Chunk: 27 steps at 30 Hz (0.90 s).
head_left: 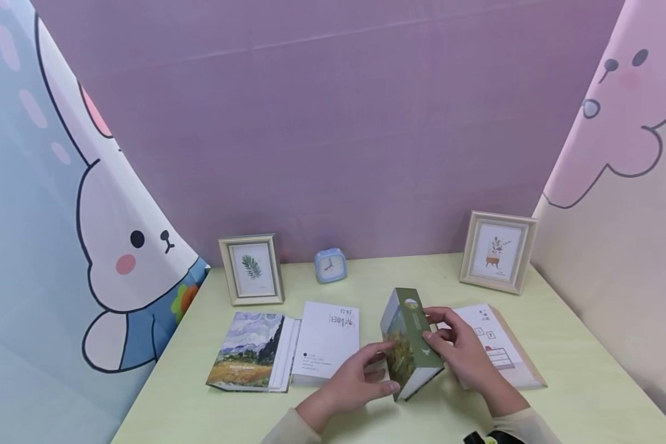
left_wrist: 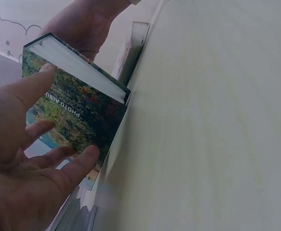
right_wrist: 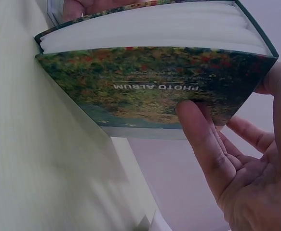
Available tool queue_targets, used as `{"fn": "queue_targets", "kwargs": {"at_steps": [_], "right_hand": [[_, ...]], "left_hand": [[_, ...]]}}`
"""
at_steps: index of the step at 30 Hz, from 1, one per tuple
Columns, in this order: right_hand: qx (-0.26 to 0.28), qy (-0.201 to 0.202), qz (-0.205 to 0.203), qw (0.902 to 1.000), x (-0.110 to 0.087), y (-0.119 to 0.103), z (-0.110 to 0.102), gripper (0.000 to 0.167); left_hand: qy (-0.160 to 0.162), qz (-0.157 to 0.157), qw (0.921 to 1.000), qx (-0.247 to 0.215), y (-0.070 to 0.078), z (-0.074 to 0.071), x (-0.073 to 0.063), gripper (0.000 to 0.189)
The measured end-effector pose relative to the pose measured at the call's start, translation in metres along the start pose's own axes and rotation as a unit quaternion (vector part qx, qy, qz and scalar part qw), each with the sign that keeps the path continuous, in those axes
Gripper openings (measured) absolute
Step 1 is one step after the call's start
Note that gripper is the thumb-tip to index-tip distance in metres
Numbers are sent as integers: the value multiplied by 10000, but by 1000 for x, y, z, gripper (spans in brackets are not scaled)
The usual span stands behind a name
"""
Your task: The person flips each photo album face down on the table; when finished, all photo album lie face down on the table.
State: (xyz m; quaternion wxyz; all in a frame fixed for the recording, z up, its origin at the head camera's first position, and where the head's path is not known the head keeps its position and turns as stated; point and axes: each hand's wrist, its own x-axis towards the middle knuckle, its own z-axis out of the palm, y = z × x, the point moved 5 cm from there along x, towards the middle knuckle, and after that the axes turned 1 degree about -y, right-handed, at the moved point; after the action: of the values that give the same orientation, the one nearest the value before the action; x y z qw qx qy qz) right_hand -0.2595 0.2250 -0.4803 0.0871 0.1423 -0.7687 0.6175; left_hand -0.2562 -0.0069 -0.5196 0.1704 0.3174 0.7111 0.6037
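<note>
The thick, painted-cover photo album (head_left: 411, 341) tilts over the table (head_left: 180, 385), green spine (head_left: 418, 327) uppermost.

And there it is, "PHOTO ALBUM" in pale capitals, upside down to the right wrist view on the green-spined album (head_left: 411, 339), while the left wrist view catches "PHOTO ALBU" on its other cover! Over on the white book (head_left: 326, 339) there's East Asian lettering, and the landscape-covered album (head_left: 248, 351) carries a small line, both too tiny to read for certain.
</note>
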Motion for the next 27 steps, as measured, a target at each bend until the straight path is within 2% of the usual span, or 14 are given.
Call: {"fn": "queue_targets", "kwargs": {"at_steps": [6, 12, 18, 27], "right_hand": [[-168, 155, 202, 9995, 0, 3, -3, 40], [-714, 401, 497, 9954, 1, 6, -9, 38], [-1215, 437, 688, 9892, 2, 9, -13, 38], [-1724, 417, 914, 9799, 2, 11, -14, 40]], "left_hand": [[25, 82, 9999, 142, -1, 1, 2, 72], [59, -83, 9997, 207, 2, 4, 4, 81], [179, -269, 9974, 649, 6, 3, 4, 82], [213, -199, 9937, 1079, 7, 0, 4, 80]]}}
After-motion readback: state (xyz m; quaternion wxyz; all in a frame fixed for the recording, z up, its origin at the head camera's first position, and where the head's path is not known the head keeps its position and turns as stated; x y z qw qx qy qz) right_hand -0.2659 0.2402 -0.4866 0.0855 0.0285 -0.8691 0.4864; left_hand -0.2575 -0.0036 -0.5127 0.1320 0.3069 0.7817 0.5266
